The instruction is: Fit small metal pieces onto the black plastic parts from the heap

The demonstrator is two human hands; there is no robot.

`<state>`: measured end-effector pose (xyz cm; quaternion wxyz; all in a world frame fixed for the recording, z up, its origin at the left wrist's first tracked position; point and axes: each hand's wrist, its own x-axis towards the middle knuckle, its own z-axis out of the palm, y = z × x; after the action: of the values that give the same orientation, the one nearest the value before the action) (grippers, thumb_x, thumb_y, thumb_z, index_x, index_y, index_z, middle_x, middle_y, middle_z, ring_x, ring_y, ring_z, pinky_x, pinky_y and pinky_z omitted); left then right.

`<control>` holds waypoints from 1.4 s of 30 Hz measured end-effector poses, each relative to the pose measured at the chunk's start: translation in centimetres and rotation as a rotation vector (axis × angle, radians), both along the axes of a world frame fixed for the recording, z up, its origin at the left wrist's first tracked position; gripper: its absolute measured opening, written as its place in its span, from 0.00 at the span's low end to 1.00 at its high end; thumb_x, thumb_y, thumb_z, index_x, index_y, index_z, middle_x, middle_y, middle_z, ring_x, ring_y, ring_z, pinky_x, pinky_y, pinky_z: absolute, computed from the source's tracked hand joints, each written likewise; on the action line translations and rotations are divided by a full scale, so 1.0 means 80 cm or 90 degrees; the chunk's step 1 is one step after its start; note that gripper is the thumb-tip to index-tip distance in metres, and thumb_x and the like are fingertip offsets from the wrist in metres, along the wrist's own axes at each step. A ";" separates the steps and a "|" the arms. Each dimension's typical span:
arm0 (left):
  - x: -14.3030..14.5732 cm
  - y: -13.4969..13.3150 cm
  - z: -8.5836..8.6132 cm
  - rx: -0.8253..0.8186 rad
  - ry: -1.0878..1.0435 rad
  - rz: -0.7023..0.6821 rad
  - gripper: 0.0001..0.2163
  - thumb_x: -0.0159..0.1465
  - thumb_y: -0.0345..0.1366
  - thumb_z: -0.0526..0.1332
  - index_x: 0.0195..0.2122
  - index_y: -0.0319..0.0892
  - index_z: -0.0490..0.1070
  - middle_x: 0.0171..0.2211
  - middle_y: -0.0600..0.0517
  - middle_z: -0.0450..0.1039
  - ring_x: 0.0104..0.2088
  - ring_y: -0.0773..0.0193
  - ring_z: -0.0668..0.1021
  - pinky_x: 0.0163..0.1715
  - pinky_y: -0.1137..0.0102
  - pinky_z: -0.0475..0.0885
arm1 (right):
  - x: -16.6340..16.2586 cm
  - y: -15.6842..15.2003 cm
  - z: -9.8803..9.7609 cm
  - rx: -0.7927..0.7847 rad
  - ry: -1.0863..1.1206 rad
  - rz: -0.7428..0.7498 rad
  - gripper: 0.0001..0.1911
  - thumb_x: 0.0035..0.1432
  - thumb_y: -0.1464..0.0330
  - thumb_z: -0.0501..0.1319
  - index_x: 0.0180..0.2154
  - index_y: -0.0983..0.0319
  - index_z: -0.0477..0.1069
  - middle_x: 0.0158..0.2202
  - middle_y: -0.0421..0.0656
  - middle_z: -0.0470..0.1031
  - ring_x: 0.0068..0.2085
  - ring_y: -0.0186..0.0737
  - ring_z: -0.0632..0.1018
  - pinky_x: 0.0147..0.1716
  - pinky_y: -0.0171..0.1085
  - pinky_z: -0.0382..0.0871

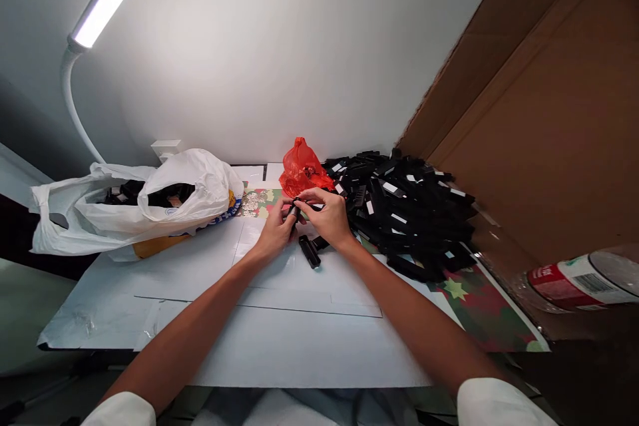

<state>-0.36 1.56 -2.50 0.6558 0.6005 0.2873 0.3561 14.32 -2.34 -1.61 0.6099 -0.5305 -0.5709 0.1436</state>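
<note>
Both my hands meet over the middle of the white table (279, 339). My left hand (276, 231) and my right hand (327, 216) are closed together on a small black plastic part (294, 210), held just above the tabletop. Two more black parts (310, 251) lie on the table right below my hands. A big heap of the same black parts with white labels (409, 213) lies just to the right of my right hand.
A red plastic bag (302, 170) sits behind my hands. A white plastic bag (150, 203) with dark items is at the left. A lamp (107, 3) arches over the left. A brown cardboard wall (549, 126) and a lying plastic bottle (574, 283) are at the right.
</note>
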 end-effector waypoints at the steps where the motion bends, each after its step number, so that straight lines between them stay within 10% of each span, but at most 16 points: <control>1: 0.000 0.000 0.001 -0.002 0.000 0.000 0.21 0.63 0.51 0.67 0.47 0.44 0.63 0.29 0.58 0.75 0.13 0.75 0.65 0.13 0.76 0.56 | 0.000 -0.001 0.001 0.000 -0.001 0.003 0.06 0.60 0.64 0.69 0.37 0.59 0.82 0.37 0.44 0.86 0.37 0.45 0.86 0.42 0.42 0.83; 42: 0.001 -0.002 -0.002 0.024 0.039 0.042 0.18 0.65 0.48 0.66 0.47 0.44 0.65 0.35 0.55 0.72 0.19 0.76 0.65 0.17 0.76 0.57 | 0.001 -0.004 0.003 -0.058 -0.028 0.002 0.07 0.59 0.63 0.67 0.36 0.59 0.80 0.36 0.45 0.85 0.37 0.45 0.85 0.42 0.42 0.82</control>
<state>-0.29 1.40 -2.67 0.6230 0.6135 0.3207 0.3642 14.44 -2.69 -1.33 0.5720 -0.5602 -0.5778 0.1586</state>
